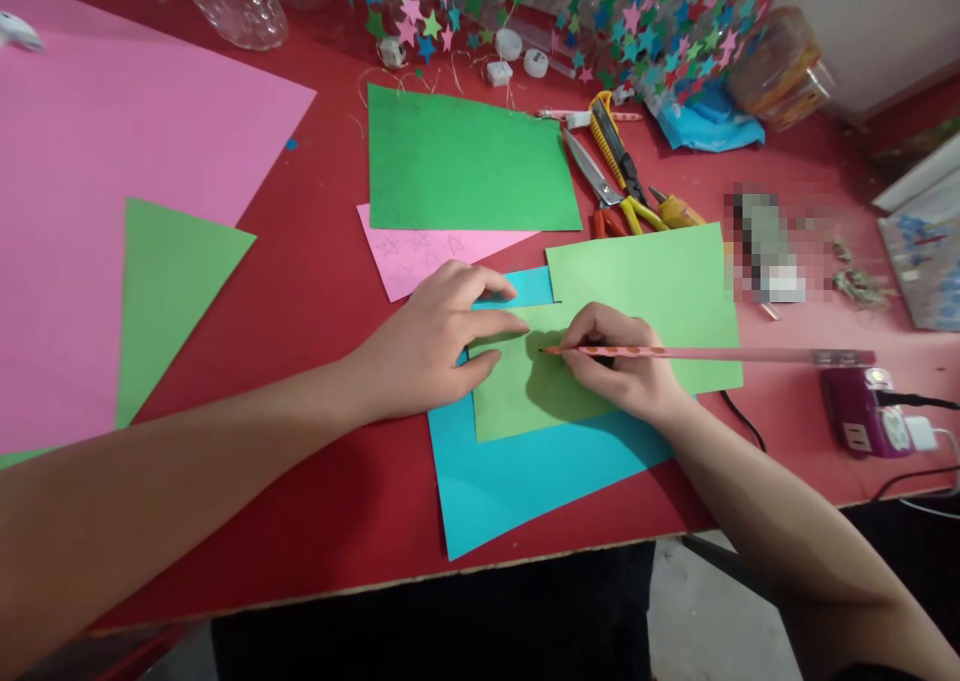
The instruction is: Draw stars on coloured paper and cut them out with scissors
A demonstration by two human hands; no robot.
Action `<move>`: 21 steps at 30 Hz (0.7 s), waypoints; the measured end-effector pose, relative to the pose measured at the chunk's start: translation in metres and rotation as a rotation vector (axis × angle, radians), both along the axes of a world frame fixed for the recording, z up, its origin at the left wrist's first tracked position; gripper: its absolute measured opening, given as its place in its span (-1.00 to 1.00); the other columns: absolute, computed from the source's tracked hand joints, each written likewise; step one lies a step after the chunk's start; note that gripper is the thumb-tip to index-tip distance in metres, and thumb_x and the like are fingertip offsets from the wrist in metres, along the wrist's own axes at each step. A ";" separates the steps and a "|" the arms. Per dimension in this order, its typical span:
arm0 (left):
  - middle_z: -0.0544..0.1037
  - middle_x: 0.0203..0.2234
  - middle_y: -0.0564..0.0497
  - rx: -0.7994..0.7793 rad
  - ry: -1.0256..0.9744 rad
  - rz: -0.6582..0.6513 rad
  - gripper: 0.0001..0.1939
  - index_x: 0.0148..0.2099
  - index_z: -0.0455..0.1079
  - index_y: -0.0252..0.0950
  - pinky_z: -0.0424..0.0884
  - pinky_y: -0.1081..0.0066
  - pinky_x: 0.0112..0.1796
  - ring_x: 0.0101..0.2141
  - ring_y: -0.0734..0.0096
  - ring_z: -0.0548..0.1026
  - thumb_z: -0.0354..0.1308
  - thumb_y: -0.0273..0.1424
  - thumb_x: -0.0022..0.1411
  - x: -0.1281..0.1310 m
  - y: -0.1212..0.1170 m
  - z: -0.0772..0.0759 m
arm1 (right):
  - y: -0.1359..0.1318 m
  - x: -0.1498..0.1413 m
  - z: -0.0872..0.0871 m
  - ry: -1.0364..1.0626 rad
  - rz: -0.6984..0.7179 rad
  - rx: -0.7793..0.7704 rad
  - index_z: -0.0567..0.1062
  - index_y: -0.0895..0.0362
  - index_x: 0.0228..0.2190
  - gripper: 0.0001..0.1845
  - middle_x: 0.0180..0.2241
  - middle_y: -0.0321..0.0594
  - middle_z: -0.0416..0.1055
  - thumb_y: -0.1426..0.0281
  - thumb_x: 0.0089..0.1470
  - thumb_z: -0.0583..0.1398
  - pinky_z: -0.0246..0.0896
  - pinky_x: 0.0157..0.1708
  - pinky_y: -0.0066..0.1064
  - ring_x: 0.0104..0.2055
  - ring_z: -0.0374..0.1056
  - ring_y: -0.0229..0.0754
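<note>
Head view: right hand (622,366) pinching the pencil (720,355), tip at the light-green sheet (521,396); left hand (439,336) spread, gripping nothing, across its left edge. Blue paper (525,481) nears the front rim, red table (315,301) opens leftward, scissors (596,171) beyond, pale wall (885,21) behind.

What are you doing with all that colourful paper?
A person is holding a pink pencil in their right hand, with its point at some light green paper. Their left hand lies spread over the same paper, and a blue sheet shows underneath. I can't make out any lines by the pencil's point. Farther back, a pink sheet with stars drawn on it is partly under a dark green sheet.
</note>
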State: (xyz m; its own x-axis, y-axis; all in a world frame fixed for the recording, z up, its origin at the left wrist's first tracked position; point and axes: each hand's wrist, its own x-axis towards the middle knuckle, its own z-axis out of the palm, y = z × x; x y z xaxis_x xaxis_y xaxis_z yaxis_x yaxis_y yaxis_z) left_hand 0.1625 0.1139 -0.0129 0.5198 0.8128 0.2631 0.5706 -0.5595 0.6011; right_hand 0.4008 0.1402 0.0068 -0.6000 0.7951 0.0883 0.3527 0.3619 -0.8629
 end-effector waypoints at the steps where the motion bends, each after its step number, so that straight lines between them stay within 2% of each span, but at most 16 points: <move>1: 0.37 -0.01 -0.15 0.007 -0.007 -0.005 -0.71 -0.02 0.52 -0.24 0.32 0.07 0.03 0.04 0.07 0.32 0.09 -0.46 0.26 0.000 0.000 -0.001 | 0.000 0.000 -0.001 0.000 0.004 0.005 0.37 0.14 -0.48 -0.88 -0.57 -0.41 0.29 0.59 -0.01 0.16 0.00 -0.59 -0.53 -0.57 0.14 -0.41; 12: 0.38 -0.01 -0.14 0.000 -0.019 -0.002 -0.73 -0.07 0.55 -0.20 0.34 0.07 0.03 0.05 0.09 0.33 0.10 -0.49 0.24 0.000 0.000 0.000 | 0.001 0.002 -0.002 -0.021 0.049 -0.036 0.38 0.14 -0.49 -0.88 -0.57 -0.41 0.29 0.57 0.03 0.16 0.01 -0.57 -0.53 -0.57 0.13 -0.41; 21: 0.37 -0.01 -0.14 -0.011 -0.023 0.001 -0.72 -0.07 0.55 -0.21 0.32 0.07 0.03 0.05 0.08 0.32 0.10 -0.50 0.23 0.000 0.000 0.001 | 0.000 -0.001 -0.005 -0.044 -0.048 -0.018 0.35 0.12 -0.47 -0.90 -0.57 -0.39 0.33 0.51 0.07 0.16 0.04 -0.55 -0.50 -0.56 0.15 -0.37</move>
